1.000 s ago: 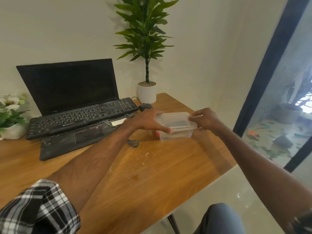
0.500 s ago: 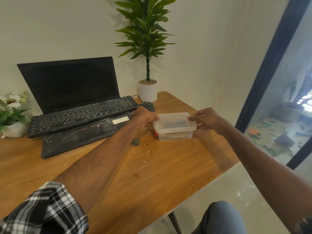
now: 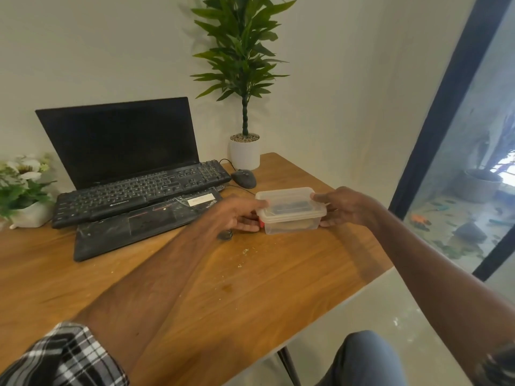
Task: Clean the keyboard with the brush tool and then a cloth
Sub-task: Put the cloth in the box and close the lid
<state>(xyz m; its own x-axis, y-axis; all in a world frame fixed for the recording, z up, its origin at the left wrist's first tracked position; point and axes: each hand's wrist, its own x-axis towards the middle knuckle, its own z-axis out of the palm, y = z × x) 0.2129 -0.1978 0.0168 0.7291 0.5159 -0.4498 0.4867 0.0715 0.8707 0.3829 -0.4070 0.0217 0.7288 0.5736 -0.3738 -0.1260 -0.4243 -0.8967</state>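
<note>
On the wooden desk (image 3: pixel 195 302), near its right edge, a clear plastic container (image 3: pixel 291 215) with its lid on is sitting between the person's two hands. The left hand (image 3: pixel 237 215) is gripping the container's left end, thumb lying on the lid's rim and fingers curling along the side near a small red part at the lower corner. The right hand (image 3: pixel 345 207) is holding the right end in the same way, thumb pressing on the lid edge and fingers wrapping under the wall. Something dark is showing through the lid, too blurred to identify. Behind and left of the container, a black keyboard (image 3: pixel 142 190) is lying across the base of an open laptop (image 3: pixel 119 140), whose screen is dark; neither hand is touching it. A black mouse (image 3: pixel 243 178) is resting just beyond the container, beside a tall potted plant (image 3: pixel 243 79) in a white pot. A small flower pot (image 3: pixel 22 190) is standing at the desk's far left. Crumbs (image 3: pixel 245 252) are lying scattered on the wood in front of the container.
</note>
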